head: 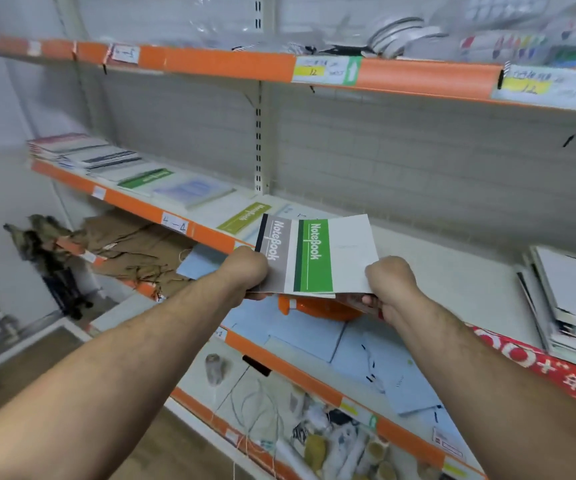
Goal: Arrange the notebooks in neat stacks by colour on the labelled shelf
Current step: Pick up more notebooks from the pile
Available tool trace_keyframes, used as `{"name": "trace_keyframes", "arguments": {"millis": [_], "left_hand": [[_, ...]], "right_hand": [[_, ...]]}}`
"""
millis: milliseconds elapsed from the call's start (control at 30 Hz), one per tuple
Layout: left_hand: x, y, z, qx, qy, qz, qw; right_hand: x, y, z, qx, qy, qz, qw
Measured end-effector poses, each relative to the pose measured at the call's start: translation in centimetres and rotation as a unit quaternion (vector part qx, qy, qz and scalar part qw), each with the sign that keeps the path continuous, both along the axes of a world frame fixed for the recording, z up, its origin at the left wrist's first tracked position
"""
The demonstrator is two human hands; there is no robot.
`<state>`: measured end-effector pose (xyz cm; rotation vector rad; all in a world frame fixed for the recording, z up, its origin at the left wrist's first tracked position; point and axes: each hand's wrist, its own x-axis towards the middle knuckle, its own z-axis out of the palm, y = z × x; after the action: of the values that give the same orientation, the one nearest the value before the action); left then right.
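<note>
Head camera: a person holds a fanned sheaf of notebooks just above the front edge of the labelled shelf (453, 271), a grey notebook (277, 258) overlapped by a green notebook (315, 259). The fan looks loose; if either grip eases, covers could slide apart and drop to the shelf below, or colours could land mixed on one pile. The left hand (245, 270) is curled round the sheaf's lower left corner and the right hand (391, 282) clasps its lower right edge, knuckles up, both forearms stretched forward. An olive notebook (245, 218) lies on the shelf just behind, and a tall stack (570, 306) sits well to the right.
</note>
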<state>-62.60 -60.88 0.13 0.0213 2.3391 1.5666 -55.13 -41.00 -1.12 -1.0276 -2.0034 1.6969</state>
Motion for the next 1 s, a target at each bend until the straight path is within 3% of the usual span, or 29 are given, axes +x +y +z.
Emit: {"name": "trace_keyframes", "arguments": {"millis": [667, 1000], "left_hand": [[-23.2, -26.4, -0.6, 0.031, 0.005, 0.117, 0.993], [-34.1, -32.0, -1.0, 0.014, -0.001, 0.154, 0.988]], "right_hand": [[-27.6, -25.5, -0.3, 0.011, 0.023, 0.113, 0.993], [-40.7, -30.9, -1.3, 0.031, 0.003, 0.165, 0.986]]}}
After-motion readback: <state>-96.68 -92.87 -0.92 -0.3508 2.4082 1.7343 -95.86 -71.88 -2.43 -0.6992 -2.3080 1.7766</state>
